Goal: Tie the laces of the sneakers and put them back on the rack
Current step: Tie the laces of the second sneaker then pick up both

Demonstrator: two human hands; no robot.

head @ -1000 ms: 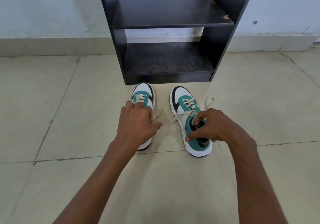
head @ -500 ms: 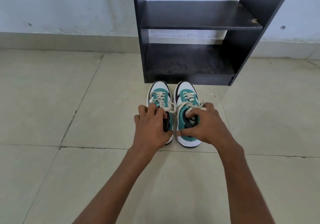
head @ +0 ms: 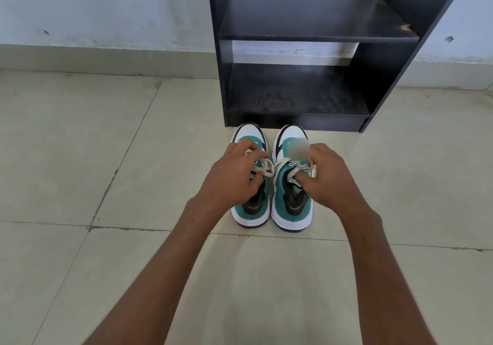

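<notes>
Two teal-and-white sneakers (head: 269, 198) sit side by side on the pale tiled floor (head: 106, 157), under both hands. Left hand (head: 232, 179) and right hand (head: 330, 179) each curl around a collar, seemingly gripping. Next: lift both forward onto the black wooden rack (head: 298, 96) just beyond the fingertips.

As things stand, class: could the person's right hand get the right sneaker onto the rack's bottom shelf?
Probably yes. The right hand already sits on the right sneaker, whose toe points at the rack just ahead. The bottom shelf is open-fronted with nothing visible on it.
</notes>
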